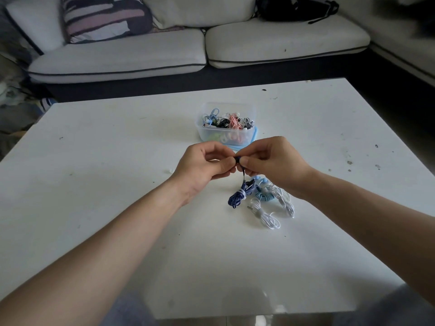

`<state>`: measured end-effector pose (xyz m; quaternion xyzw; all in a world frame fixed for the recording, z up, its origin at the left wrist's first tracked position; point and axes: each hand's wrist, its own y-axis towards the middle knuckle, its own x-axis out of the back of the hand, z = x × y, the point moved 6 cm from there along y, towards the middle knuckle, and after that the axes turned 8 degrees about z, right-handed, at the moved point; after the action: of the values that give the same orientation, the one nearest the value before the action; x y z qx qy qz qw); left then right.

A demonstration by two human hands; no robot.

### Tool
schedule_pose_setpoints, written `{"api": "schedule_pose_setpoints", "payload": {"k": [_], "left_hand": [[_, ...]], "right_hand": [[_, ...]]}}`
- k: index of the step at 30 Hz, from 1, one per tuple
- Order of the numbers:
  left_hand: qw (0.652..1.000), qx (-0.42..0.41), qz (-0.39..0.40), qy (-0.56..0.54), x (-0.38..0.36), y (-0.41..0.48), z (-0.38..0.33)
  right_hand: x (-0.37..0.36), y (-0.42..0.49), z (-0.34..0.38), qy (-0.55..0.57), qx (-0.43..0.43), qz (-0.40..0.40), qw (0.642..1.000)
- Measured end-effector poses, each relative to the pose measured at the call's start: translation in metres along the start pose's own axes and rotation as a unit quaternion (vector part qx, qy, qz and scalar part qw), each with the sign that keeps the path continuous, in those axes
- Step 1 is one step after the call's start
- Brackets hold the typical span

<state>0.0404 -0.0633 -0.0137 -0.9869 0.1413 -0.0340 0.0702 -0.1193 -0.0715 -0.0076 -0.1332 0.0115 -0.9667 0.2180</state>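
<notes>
A pale sofa with a striped cushion and a black bag stands behind a scuffed white table. On the table, a clear plastic container holds coiled earphones. Nearer lie light blue earphones and white earphones. Left hand and right hand both pinch the top end of the dark blue earphones, whose tied, white-flecked coil hangs down to the tabletop.

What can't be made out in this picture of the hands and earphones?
1. Head view: the end of the dark blue earphones, covered by the fingers of the left hand and right hand.
2. Head view: the light blue bundle, partly behind the right wrist.
3. Head view: lower contents of the clear box, blurred by its frosted wall.
</notes>
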Motion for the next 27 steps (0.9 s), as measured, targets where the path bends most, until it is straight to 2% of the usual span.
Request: {"api": "schedule_pose_setpoints", "payload": {"k": [3,6,10,23,27], "left_hand": [[0.997,-0.034,-0.037,0.055,0.001,0.002,-0.004],[0.994,-0.061,-0.057,0.067,0.002,0.002,-0.006],[0.993,-0.07,-0.054,0.082,0.001,0.001,-0.006],[0.984,-0.103,-0.088,0.115,0.0,0.001,-0.011],[0.982,-0.105,-0.076,0.134,-0.004,0.002,-0.012]], "right_hand": [[-0.001,0.003,-0.008,0.082,-0.028,-0.008,0.996],[0.001,0.004,-0.011,0.11,-0.035,-0.024,0.993],[0.005,0.004,-0.012,0.118,-0.036,-0.033,0.992],[0.004,0.007,-0.017,0.124,-0.066,0.008,0.99],[0.006,0.005,-0.016,0.127,-0.066,0.011,0.99]]}}
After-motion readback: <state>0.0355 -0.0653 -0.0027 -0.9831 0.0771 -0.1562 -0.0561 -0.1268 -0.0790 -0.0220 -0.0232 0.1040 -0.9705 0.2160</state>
